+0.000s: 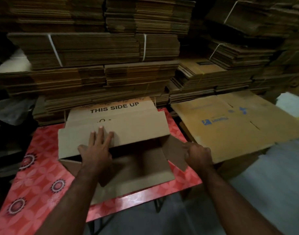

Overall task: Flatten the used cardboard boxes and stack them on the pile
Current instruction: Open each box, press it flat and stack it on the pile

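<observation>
Box: a brown cardboard box lies on its side at the centre of the frame, on a red patterned table; its open end faces the lower edge of the frame, and "THIS SIDE UP" is printed on the far flap.
Left hand: the left hand is laid flat on the upper panel near its front edge, fingers spread and released, so that pressing rather than gripping is shown.
Right hand: the right hand is clenched at the right side flap; whether the flap edge is actually pinched cannot be told, since the view is blurred there.
Weight: the box is judged light and empty, easily shifted with one hand.
Stiffness: the panels are judged stiff across their faces but weak along the creases, so folding should be led by the corner folds.
Surface: dry and matte, unlikely to slip under a palm; sliding on the smooth table is possible.
Fragility: flaps may tear or crease if forced against a fold.
Where to hold: flap edges and corner creases are judged best; flat palms serve for pressing down.
Pile: a flattened sheet rests at centre right, just beside the table, and is judged to be the pile's top.
Background: bundled stacks of flattened cardboard fill the upper frame.
</observation>
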Demonstrator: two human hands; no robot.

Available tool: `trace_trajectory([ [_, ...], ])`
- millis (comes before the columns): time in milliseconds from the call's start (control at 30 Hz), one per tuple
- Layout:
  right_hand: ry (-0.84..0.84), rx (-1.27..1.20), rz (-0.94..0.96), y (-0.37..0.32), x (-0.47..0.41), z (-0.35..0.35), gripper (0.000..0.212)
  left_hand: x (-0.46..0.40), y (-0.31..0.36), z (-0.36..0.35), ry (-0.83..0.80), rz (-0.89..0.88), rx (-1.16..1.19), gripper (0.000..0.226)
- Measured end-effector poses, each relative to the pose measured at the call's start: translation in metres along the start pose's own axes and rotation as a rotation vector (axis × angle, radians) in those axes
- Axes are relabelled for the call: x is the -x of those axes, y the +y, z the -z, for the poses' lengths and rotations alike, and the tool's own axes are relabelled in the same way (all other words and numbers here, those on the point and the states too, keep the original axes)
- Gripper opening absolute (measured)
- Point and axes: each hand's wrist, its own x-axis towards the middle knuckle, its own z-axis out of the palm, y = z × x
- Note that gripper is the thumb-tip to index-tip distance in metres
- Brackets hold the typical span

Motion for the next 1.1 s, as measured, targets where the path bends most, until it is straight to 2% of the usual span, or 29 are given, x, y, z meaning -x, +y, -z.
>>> trace_trajectory([
  [67,-0.052,-0.045,-0.022,-0.006,-0.003,0.008,0.041,0.000,0.003,-0.001,0.009,-0.033,0.004,0.094],
  [200,0.002,-0.188,0.077,-0.044,-0.015,0.019,0.025,-0.001,0.010,-0.004,0.045,-0.041,0.029,0.093],
  [433,-0.005,-0.240,0.430,-0.157,-0.066,0.032,0.069,-0.007,0.016,-0.009,0.052,-0.016,0.051,0.092],
  [567,-0.064,-0.103,0.538,-0.189,-0.090,0.021,0.068,-0.005,0.022,-0.006,0.141,0.044,0.053,0.084],
  [667,-0.068,-0.051,0.542,-0.192,-0.095,0.007,0.066,-0.002,0.015,-0.002,0.241,0.247,0.056,0.061],
  [700,-0.055,-0.055,0.537,-0.192,-0.095,0.003,0.066,0.000,0.009,-0.001,0.273,0.350,0.071,0.063],
  [767,-0.006,-0.071,0.532,-0.191,-0.094,-0.007,0.067,0.008,-0.003,0.000,0.270,0.565,0.147,0.083],
  [833,0.053,-0.095,0.521,-0.189,-0.094,-0.016,0.066,0.018,-0.015,0.000,0.179,0.748,0.219,0.104],
  [900,0.068,-0.113,0.504,-0.189,-0.095,-0.021,0.065,0.020,-0.038,-0.010,0.094,0.905,0.373,0.113],
  [933,0.058,-0.112,0.501,-0.190,-0.095,-0.023,0.065,0.021,-0.052,-0.013,0.062,0.931,0.461,0.109],
  [1000,0.048,-0.106,0.502,-0.190,-0.096,-0.023,0.065,0.027,-0.072,-0.014,-0.058,0.815,0.537,0.080],
  [1067,0.040,-0.124,0.481,-0.187,-0.099,-0.023,0.064,0.038,-0.085,-0.010,-0.132,0.680,0.330,0.052],
  [1100,0.029,-0.135,0.465,-0.184,-0.101,-0.023,0.064,0.044,-0.091,-0.007,-0.134,0.655,0.171,0.048],
])
